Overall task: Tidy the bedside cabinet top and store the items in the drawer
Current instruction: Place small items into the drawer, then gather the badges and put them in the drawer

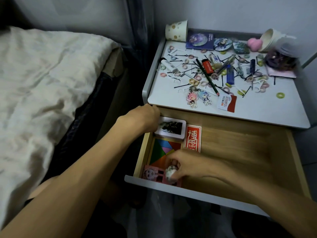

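The wooden drawer (240,152) stands pulled out below the grey cabinet top (274,107). At the drawer's back left corner my left hand (145,117) holds a white card deck (171,128). Beside the deck lies a red packet (193,138), and in front of it a coloured tangram puzzle (163,150). My right hand (187,165) pinches a small round grey-white object (170,172) over a pink item (152,174) at the drawer's front left. The cabinet top is strewn with hair ties, bobby pins, a red lighter (207,67), a blue lighter (229,74), a pencil (206,76) and two keychain figures (197,97).
Two paper cups (176,32) (269,39) lie tipped at the back of the top, with badges, a pink heart (254,43) and a clear jar (283,57). A red-white card (226,103) sits near the front edge. The bed (42,74) lies to the left.
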Tool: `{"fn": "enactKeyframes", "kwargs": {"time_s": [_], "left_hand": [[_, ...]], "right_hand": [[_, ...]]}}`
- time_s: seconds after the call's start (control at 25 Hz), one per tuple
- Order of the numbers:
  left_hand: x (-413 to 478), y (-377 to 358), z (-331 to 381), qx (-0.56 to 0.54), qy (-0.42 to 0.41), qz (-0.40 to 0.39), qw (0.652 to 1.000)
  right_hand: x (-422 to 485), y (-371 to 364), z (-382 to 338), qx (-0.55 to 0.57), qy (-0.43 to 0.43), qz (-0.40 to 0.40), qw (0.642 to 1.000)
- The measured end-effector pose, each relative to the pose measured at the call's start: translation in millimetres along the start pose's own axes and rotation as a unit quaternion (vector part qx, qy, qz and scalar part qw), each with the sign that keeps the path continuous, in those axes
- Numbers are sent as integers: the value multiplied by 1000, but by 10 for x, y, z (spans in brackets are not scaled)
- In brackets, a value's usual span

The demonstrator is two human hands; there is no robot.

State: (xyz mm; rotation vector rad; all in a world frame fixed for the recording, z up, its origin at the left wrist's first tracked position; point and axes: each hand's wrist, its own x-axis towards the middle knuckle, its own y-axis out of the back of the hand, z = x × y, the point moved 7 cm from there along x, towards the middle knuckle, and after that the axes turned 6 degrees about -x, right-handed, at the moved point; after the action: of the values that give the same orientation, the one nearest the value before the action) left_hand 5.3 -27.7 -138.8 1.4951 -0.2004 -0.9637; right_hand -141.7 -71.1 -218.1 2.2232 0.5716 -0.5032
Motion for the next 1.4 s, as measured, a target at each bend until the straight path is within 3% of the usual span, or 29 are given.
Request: {"fn": "enactKeyframes", "kwargs": {"time_s": [0.36,0.88,1.08,1.4], "left_hand": [[-35,8,80,-17,14,-34,999],[-78,70,155,-36,-18,-43,998],[-64,227,234,-19,-58,43,997],[-108,618,460,-269,-108,121,949]], "right_hand": [[90,-75,-77,-90,38,10,995],[18,28,-95,-42,48,38,997],[-218,528,19,-22,7,135,991],[-841,1751,310,82,-52,356,929]]}}
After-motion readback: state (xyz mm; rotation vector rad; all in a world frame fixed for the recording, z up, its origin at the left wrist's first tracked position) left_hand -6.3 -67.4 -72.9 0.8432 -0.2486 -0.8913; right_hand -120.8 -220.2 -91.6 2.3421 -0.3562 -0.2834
